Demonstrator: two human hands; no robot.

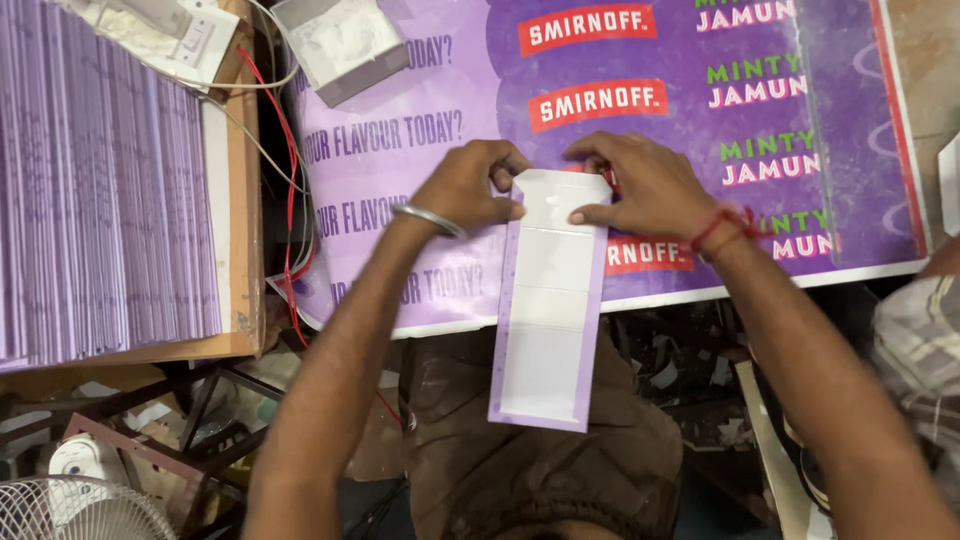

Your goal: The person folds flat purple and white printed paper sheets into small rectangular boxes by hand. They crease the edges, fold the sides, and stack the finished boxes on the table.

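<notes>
- Card strip (548,300): long, white with a purple border, creased across into panels. Top end lies on the worktop (420,160) near its front edge; the rest hangs past that edge over the person's lap.
- Left hand (467,187): fingers curled narrow, thumb tip pressed on the strip's top left corner. Metal bangle (430,219) on the wrist.
- Right hand (640,185): fingers bent over the top right corner, thumb flat on the top panel; pinching the strip's upper edge. Red thread (722,228) on the wrist.
- Both hands sit at the strip's top end, just beside each other, top fold between them.
- Worktop: covered by a purple printed sheet with a white front edge.
- Grey tray (342,45) at the worktop's far left corner.
- Left of the worktop: wooden board (240,200) carrying a dense stack (100,190) of purple-edged cards on edge; red and white wires (290,190) run between board and worktop.
- Below left: white fan (70,500); dark frame and scraps on the floor.
- Right edge: part of another person's checked sleeve (920,340).
</notes>
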